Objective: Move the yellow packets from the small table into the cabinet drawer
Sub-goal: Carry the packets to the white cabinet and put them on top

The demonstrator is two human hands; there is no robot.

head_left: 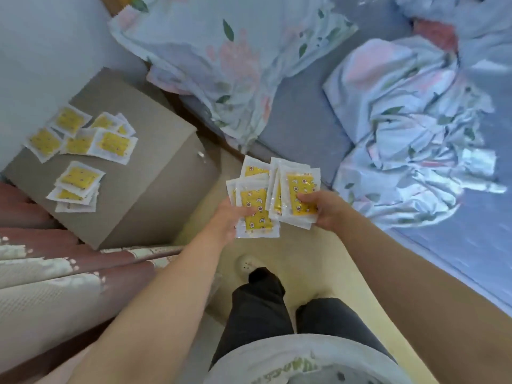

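Floor (293, 253) lying below, centre frame: I'm watching left grip (225, 219) and right grip (327, 210) each clutching fanned yellow packets (256, 202); loose stacks likely sliding out.

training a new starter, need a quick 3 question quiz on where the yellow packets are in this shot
1. True or false: the left hand and the right hand each hold flat yellow packets with white edges.
2. Where do the other yellow packets lie? A) on the floor B) on the small grey-brown table C) on a chair
3. Fill in: the rumpled bedding carries a ____ print.
Key: 1 true; 2 B; 3 floral.
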